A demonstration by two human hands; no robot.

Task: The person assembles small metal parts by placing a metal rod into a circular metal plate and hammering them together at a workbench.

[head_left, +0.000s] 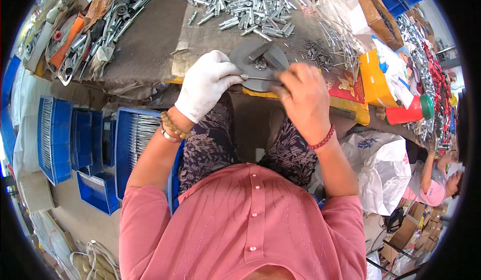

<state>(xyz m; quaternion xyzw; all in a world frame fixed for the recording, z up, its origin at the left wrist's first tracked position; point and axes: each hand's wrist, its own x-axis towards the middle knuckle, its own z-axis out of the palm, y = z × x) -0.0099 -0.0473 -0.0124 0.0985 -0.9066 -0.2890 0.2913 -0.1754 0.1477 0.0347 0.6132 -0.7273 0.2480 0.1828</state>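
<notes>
My left hand [210, 84], in a white glove, pinches the left end of a thin metal rod [263, 79] at the bench's front edge. At the rod's other end is my bare right hand [305, 92], its fingers curled and slightly blurred where they meet it. Behind the rod lies a round grey disc [240, 54]. Dark metal blocks [273, 57] rest on the disc, partly hidden by my right fingers. A large heap of shiny metal tubes [245, 4] spreads over the far side of the bench.
Small dark pins [316, 53] and long thin rods [340, 42] lie to the right, near a yellow box [376, 79] and a red jar with a green lid [408, 112]. Tools [107, 24] crowd the left. Blue bins [55, 144] stand lower left. Another person [431, 182] is at far right.
</notes>
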